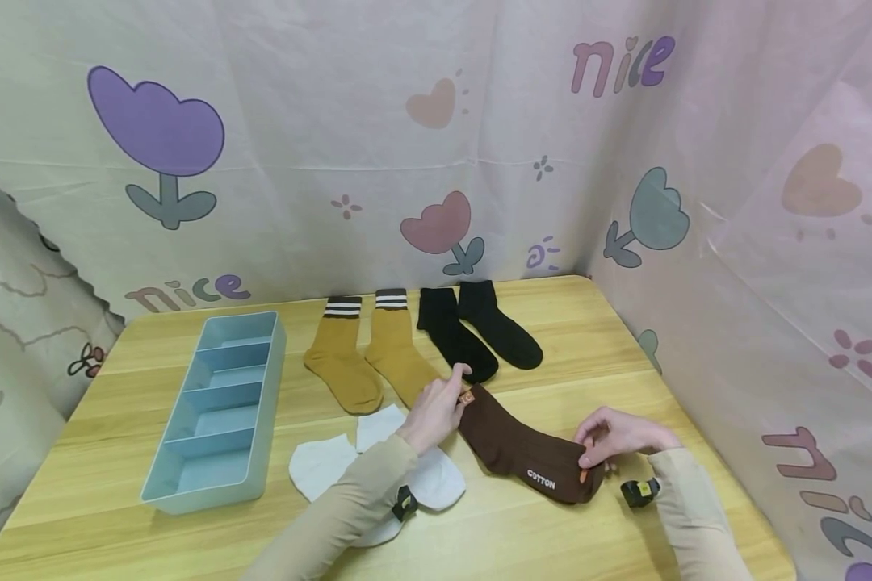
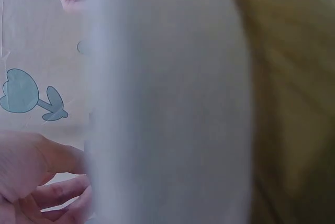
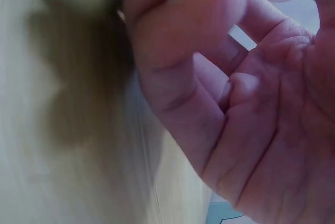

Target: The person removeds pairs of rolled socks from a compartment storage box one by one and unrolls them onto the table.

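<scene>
A brown sock (image 1: 512, 440) with COTTON lettering lies slantwise over the wooden table, in front of the black socks. My left hand (image 1: 436, 407) holds its cuff end beside a small orange label; some of those fingers are hidden in the head view. At the other end, my right hand (image 1: 614, 436) pinches the sock close to an orange patch. The right wrist view shows this hand (image 3: 251, 93) with curled fingers near the tabletop. In the left wrist view, a blurred pale surface hides most of the scene, with my left hand (image 2: 36, 177) at the lower left.
White socks (image 1: 323, 464) lie partly under my left forearm. Two mustard socks (image 1: 341, 363) with striped cuffs and two black socks (image 1: 505, 327) lie along the back. A blue divided box (image 1: 257, 436) stands at the left. Printed cloth (image 1: 320, 97) hangs behind the table.
</scene>
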Demonstrator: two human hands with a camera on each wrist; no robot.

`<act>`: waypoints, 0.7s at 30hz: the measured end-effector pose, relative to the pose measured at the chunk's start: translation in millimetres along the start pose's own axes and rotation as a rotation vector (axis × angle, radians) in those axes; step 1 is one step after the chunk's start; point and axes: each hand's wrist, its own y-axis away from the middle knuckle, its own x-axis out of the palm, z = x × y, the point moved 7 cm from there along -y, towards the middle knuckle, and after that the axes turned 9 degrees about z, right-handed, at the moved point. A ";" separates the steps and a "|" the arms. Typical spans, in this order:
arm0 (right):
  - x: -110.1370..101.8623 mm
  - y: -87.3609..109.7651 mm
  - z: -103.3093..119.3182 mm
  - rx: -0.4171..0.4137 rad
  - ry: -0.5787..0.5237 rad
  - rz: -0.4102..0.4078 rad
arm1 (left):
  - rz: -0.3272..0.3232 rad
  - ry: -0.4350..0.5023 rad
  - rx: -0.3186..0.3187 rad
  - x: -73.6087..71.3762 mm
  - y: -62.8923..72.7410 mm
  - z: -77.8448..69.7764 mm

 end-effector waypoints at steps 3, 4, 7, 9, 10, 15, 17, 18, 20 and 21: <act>-0.7 0.4 -1.4 -0.013 -0.023 -0.001 | 0.007 -0.012 -0.010 0.2 -0.6 0.4; -0.2 0.4 -1.9 -0.013 -0.029 0.004 | 0.008 -0.015 -0.011 0.0 -1.1 0.1; 4.5 0.3 -2.4 0.003 -0.054 0.037 | 0.016 -0.022 -0.016 0.8 -2.8 -1.1; 8.5 0.3 -2.5 0.015 -0.068 0.058 | 0.024 -0.021 -0.016 1.9 -4.8 -2.5; 10.2 0.2 -2.4 0.020 -0.072 0.063 | 0.028 -0.021 -0.016 2.7 -5.9 -3.1; 14.0 -1.1 -2.5 0.045 -0.068 0.046 | 0.035 0.001 -0.019 6.6 -11.9 -3.4; 14.3 -2.6 -2.3 0.043 -0.065 0.045 | 0.031 0.012 -0.021 7.8 -14.1 -2.5; 14.4 -3.3 -1.6 0.037 -0.058 0.049 | 0.027 0.015 -0.022 7.9 -14.8 -2.1; 14.1 -4.4 -1.4 0.024 -0.058 0.058 | 0.017 0.018 -0.022 7.3 -16.0 -1.8; 13.5 -4.5 -1.1 0.014 -0.061 0.060 | 0.012 0.018 -0.022 6.5 -16.2 -1.7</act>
